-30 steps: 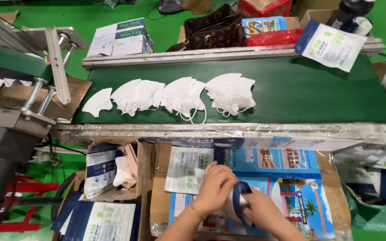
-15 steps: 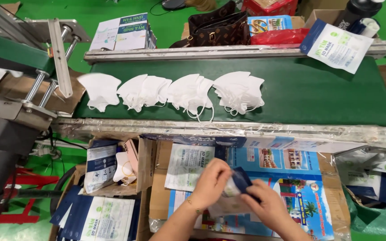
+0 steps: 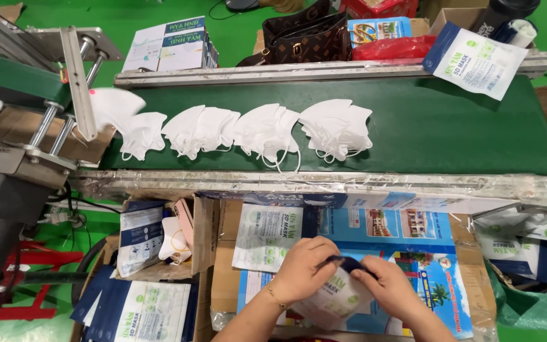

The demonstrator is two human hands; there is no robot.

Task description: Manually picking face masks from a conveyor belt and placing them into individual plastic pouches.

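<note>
Both hands close on one white and blue pouch [image 3: 337, 297] low in the head view. The fingers [image 3: 314, 253] of the left hand [image 3: 302, 272] curl over its top left edge, and the right hand [image 3: 394, 288] pinches the top right, so the dark blue mouth strip lies between the two sets of fingertips. The grip looks meant to pinch that mouth together, with the bulging body hanging below the palms. Under the hands lies a cardboard box [image 3: 223, 278] lined with flat pouches [image 3: 267, 234], within easy reach. Beyond it runs a green belt [image 3: 451, 133] carrying overlapping stacks of white masks [image 3: 267, 130], laid in a row near the front rail [image 3: 324, 182].
</note>
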